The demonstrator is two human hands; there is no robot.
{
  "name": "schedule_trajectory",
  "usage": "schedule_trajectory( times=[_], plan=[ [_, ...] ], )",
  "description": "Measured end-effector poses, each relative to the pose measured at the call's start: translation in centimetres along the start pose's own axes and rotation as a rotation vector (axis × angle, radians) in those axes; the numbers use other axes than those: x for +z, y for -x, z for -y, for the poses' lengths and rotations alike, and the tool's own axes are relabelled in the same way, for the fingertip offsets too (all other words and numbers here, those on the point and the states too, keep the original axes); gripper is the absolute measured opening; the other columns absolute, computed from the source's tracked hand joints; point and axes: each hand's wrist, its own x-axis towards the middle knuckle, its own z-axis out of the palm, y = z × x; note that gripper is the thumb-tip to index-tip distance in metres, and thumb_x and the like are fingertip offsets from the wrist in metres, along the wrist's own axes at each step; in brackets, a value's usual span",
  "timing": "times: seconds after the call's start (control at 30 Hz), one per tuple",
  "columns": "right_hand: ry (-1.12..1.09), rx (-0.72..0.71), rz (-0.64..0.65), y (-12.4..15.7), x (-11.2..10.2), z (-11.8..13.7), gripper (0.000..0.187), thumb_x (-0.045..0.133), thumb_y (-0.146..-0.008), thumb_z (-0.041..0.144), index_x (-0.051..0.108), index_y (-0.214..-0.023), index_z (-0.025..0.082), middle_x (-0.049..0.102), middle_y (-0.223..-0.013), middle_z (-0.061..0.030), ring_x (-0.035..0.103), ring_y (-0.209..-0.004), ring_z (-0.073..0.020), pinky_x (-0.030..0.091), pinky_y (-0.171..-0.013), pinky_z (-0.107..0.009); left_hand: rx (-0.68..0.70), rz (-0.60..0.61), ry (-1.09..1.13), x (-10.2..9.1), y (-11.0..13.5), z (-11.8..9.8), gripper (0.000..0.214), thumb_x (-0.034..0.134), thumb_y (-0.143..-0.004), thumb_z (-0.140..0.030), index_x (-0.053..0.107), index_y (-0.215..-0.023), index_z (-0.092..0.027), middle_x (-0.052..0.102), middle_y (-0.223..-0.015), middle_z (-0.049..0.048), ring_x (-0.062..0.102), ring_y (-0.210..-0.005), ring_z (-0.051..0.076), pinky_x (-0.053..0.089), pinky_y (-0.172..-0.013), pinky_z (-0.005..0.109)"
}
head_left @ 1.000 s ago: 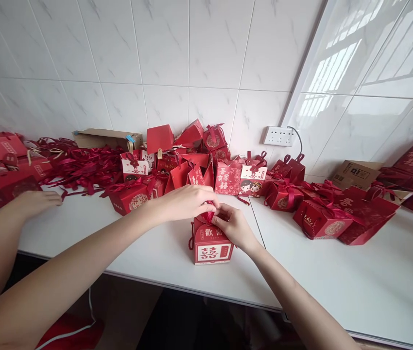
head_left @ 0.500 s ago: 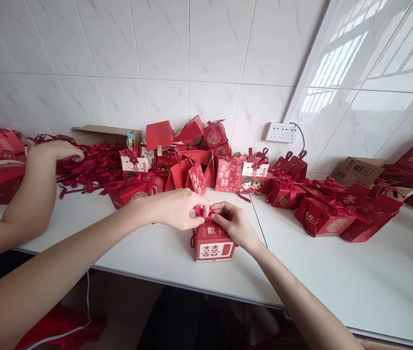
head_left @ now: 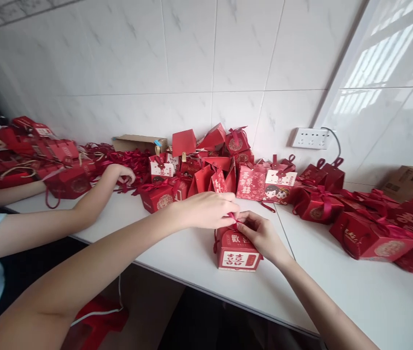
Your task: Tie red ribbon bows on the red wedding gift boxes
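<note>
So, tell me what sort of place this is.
Probably a workroom for packing gift boxes: white counter along a tiled wall, heaped red boxes, loose ribbons, with left hand and right hand pinching a ribbon on one box.

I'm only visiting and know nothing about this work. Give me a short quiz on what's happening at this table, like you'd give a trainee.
1. True or false: the small red box under the hands stands upright on the white table.
2. The left hand and right hand both pinch: A) the red ribbon at the top of the box; B) a pair of scissors; C) a pen.
3. Fill in: the other person's hand rests at a heap of loose red ____.
Key: 1 true; 2 A; 3 ribbons.
</note>
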Motion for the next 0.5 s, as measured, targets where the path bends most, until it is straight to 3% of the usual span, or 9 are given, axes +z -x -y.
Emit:
schedule_trajectory(
  times=[0.1,0.27,0.5],
  plan=[
    [0.032,0.009,-0.008,0.1,0.0,0.3,0.032,0.067,-0.069,0.05,0.064,-0.079,0.019,0.069,-0.08,-0.0062,0.063,-0.073,-0.0208,0.051,-0.068,-0.033,0.018,0.043,-0.024,-0.2,0.3,-0.3,0.015,0.05,-0.084,-0.024,0.064,-0.082,-0.017,0.058,-0.094,0.0052,0.057,-0.067,0.013,0.032,-0.051,0.026],
    [0.046,0.081,-0.032,0.5,0.0,0.9,0.038,0.068,-0.066,0.054,0.067,-0.08,0.018,0.071,-0.082,-0.0078,0.065,-0.069,-0.0212,0.054,-0.061,-0.029,-0.042,0.192,0.034,-0.6,0.8,-0.5,0.014,0.052,-0.079,-0.031,0.06,-0.083,-0.021,0.062,-0.085,0.001,0.058,-0.07,0.015,0.035,-0.05,0.024],
    [0.02,0.197,-0.111,0.3,-0.2,0.4,0.043,0.075,-0.047,0.056,0.07,-0.071,0.021,0.073,-0.079,-0.009,0.067,-0.064,-0.0242,0.055,-0.05,-0.026,-0.01,0.332,0.032,-0.7,1.3,-0.3,0.01,0.046,-0.082,-0.026,0.055,-0.083,-0.021,0.063,-0.082,0.0008,0.056,-0.07,0.016,0.033,-0.049,0.027]
  ],
)
